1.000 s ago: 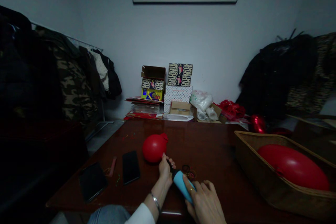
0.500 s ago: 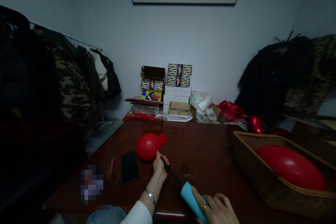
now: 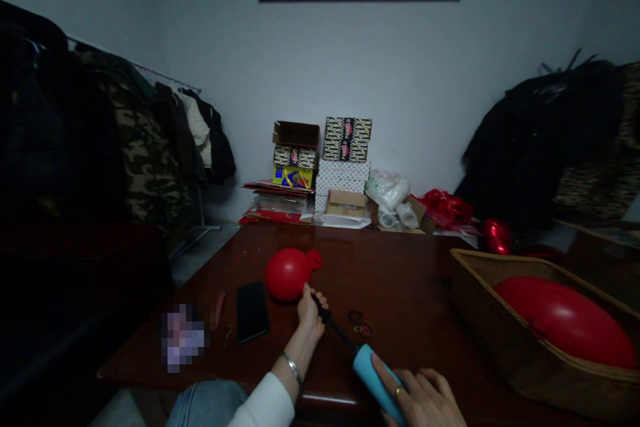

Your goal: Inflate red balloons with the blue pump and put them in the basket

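Observation:
A red balloon (image 3: 289,275), partly inflated and with a knobbed far end, lies at the middle of the dark wooden table. My left hand (image 3: 311,317), a bracelet on its wrist, is closed around the black front end of a balloon pump, right at the balloon's near side. The balloon's mouth is hidden by my fingers. From there a thin black rod runs to the pump's light blue barrel (image 3: 376,380). My right hand (image 3: 425,397), wearing a ring, grips that barrel near the table's front edge.
Left of the balloon lies a black phone (image 3: 253,311), near a small red strip (image 3: 221,305) and a blurred patch. Several rubber bands (image 3: 362,325) lie right of my left hand. A wicker basket (image 3: 500,347) at the right holds a large red balloon (image 3: 565,317). Boxes (image 3: 343,183) stand beyond the table.
The whole view has shifted slightly, so everything sits a little further right. Both hands keep their holds on the pump, and the balloon looks about the same size.

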The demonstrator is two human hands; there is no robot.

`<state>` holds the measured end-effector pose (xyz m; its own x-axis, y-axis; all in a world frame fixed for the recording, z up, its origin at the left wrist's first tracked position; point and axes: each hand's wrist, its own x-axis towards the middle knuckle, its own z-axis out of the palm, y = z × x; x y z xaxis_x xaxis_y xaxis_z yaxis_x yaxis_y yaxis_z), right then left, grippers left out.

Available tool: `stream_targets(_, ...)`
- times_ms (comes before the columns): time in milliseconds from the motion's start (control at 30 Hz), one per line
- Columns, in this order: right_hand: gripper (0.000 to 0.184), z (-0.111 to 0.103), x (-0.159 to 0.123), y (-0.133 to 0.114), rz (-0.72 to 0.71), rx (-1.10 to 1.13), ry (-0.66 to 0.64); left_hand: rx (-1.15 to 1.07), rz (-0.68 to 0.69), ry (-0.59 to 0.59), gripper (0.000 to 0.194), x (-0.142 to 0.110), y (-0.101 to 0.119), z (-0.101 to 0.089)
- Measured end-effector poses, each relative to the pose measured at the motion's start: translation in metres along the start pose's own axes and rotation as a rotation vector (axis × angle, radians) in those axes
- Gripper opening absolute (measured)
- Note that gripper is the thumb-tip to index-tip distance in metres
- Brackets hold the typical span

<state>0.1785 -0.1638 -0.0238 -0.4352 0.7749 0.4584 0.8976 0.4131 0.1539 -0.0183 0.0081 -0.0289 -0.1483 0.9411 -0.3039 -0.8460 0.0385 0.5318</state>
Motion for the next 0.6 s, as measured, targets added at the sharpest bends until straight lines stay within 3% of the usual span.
stream_targets(367, 0.059, -0.019, 0.066, -0.037, 0.169, 0.003, -0.178, 0.053, -0.042, -0.024, 0.041, -0.014, -0.016, 0.0)
stream_targets(600, 0.059, -0.013, 0.067, -0.04, 0.182, 0.011, -0.191, 0.072, -0.038, -0.035, 0.042, -0.011, -0.018, -0.002)
